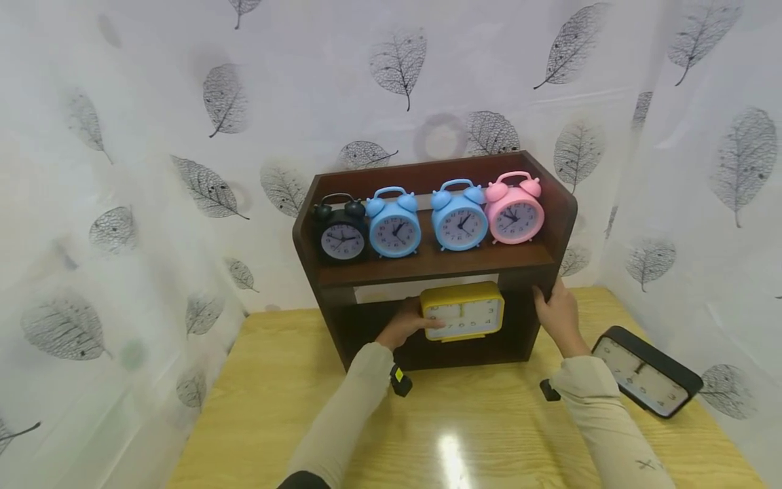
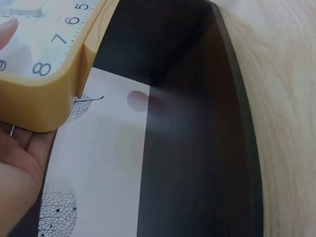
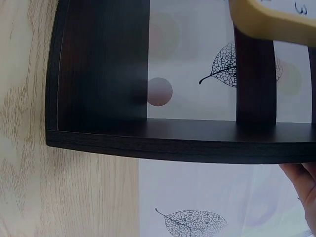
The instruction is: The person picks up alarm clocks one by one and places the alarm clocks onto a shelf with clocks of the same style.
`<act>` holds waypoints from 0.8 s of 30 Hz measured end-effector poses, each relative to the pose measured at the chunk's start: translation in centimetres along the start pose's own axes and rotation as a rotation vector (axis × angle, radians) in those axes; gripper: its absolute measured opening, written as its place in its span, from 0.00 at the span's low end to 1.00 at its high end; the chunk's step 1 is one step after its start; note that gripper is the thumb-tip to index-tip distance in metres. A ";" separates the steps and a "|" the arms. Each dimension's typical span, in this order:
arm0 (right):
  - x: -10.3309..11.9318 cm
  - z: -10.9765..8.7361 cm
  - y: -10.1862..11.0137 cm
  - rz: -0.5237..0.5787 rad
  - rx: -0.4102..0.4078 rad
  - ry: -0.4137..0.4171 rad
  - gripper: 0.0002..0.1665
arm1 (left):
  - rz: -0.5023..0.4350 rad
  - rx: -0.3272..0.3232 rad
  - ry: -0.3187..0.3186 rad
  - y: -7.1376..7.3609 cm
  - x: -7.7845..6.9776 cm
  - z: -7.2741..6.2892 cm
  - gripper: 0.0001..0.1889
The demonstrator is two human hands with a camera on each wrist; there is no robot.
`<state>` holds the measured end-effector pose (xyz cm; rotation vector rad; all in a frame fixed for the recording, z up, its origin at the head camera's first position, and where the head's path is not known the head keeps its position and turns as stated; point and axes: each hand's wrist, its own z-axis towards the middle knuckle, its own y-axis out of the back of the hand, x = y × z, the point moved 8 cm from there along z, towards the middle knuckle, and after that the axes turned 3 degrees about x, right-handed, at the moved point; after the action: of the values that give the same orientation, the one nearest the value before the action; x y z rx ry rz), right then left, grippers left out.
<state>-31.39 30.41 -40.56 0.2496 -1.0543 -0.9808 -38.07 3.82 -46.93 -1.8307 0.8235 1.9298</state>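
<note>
My left hand (image 1: 404,322) grips a yellow rectangular desk clock (image 1: 463,295) by its left end, thumb across the white dial and fingers behind. The clock is raised within the lower compartment of a dark brown two-tier shelf (image 1: 427,272), its dial facing me. In the left wrist view, the palm lies behind the clock's yellow casing (image 2: 37,103). On the other side, my right hand (image 1: 561,318) holds the shelf's right side panel, thumb at the front edge and the other fingers along the outside. The right wrist view shows only part of these fingers (image 3: 301,180), beyond the panel.
On the upper tier stand a black alarm clock (image 1: 342,234), two blue ones (image 1: 394,231) and a pink one (image 1: 515,221). A black rectangular clock (image 1: 647,370) lies tilted back on the wooden table (image 1: 275,380), right of my right forearm. Leaf-patterned sheeting (image 1: 146,102) encloses the table.
</note>
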 end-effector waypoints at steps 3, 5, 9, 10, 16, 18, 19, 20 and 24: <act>-0.1 0.0 -0.1 -0.001 0.011 -0.007 0.24 | -0.017 0.011 0.000 -0.3 0.2 0.5 0.23; -0.1 0.1 -0.2 0.001 0.016 -0.010 0.25 | -0.026 0.016 0.000 -0.4 0.4 0.9 0.23; -0.1 0.0 -0.3 0.004 0.023 -0.010 0.25 | -0.043 0.024 0.002 -0.5 1.2 1.5 0.23; -0.1 0.0 -0.3 0.004 0.023 -0.009 0.24 | -0.045 0.023 0.003 -0.5 1.4 1.7 0.23; -0.1 0.0 -0.2 0.006 0.019 -0.016 0.24 | -0.054 0.024 0.007 -0.7 2.4 2.3 0.23; -0.1 0.0 -0.2 0.010 0.016 -0.016 0.24 | -0.056 0.022 0.008 -0.7 2.7 2.5 0.23; -0.1 0.0 -0.1 0.011 0.014 -0.016 0.24 | -0.056 0.020 0.006 -0.7 2.8 2.5 0.23; -0.1 0.0 -0.1 0.011 0.012 -0.014 0.24 | -0.060 0.020 0.006 -0.8 2.9 2.6 0.23; -0.1 0.1 -0.1 0.008 0.008 -0.013 0.24 | -0.076 0.016 0.000 -0.9 3.3 2.9 0.23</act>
<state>-31.51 30.45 -40.68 0.2451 -1.0709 -0.9722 -40.08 5.90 -50.38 -1.8262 0.7561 1.8706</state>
